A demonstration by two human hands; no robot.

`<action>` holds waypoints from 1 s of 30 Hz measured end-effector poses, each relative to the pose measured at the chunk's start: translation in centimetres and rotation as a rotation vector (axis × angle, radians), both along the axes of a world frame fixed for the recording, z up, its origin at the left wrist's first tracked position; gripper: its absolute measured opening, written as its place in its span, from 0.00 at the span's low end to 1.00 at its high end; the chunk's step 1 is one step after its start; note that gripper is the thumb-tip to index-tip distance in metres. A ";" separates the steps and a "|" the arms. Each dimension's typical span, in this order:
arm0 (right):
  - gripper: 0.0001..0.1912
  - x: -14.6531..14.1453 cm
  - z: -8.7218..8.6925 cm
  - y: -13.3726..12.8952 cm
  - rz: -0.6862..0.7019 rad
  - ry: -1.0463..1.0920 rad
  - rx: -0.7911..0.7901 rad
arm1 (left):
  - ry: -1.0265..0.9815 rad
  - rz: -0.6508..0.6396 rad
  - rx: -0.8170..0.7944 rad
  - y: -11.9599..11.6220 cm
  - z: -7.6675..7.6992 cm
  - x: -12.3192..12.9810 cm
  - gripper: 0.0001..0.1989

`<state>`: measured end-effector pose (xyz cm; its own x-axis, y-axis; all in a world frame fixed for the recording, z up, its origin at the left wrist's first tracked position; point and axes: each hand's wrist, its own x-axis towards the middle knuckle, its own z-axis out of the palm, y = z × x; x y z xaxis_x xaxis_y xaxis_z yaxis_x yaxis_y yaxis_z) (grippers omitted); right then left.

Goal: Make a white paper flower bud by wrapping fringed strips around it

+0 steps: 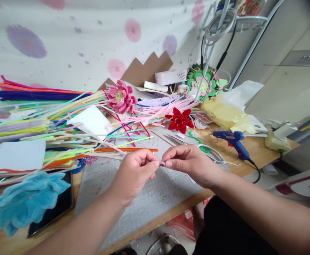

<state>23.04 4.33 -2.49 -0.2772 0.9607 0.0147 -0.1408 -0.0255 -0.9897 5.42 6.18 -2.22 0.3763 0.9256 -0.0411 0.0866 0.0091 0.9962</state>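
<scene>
Both hands pinching a small pale piece (162,163) above the gray mat (102,205)
Left hand (141,166) and right hand (184,162) have fingers closed; the piece sits between their fingertips.

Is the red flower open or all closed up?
Open. The red flower has its pointed petals spread outward, and its middle shows.

My left hand (141,168) and right hand (188,163) met above the gray cutting mat (147,205), thumbs and forefingers pinched, fingertips nearly touching; my bare forearms angled inward toward its middle.
</scene>
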 end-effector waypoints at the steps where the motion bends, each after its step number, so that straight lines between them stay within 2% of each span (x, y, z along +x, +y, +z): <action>1: 0.08 0.0 0.0 0.0 -0.008 -0.017 0.003 | 0.024 0.006 0.017 -0.1 0.1 0.0 0.06; 7: 0.07 -0.1 0.3 -0.2 -0.063 -0.136 0.069 | 0.119 0.048 0.169 -0.3 0.3 0.2 0.06; 15: 0.05 0.0 0.4 -0.3 -0.067 -0.289 0.225 | 0.198 0.059 0.286 -0.2 -0.1 0.0 0.06; 30: 0.09 0.1 0.2 -0.2 -0.107 -0.326 0.276 | 0.240 0.051 0.330 -0.5 0.1 0.0 0.06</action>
<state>23.10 4.11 -2.29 -0.2090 0.9566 0.2030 0.1923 0.2437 -0.9506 5.39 5.68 -2.10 0.3456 0.9211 0.1795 0.3249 -0.2969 0.8979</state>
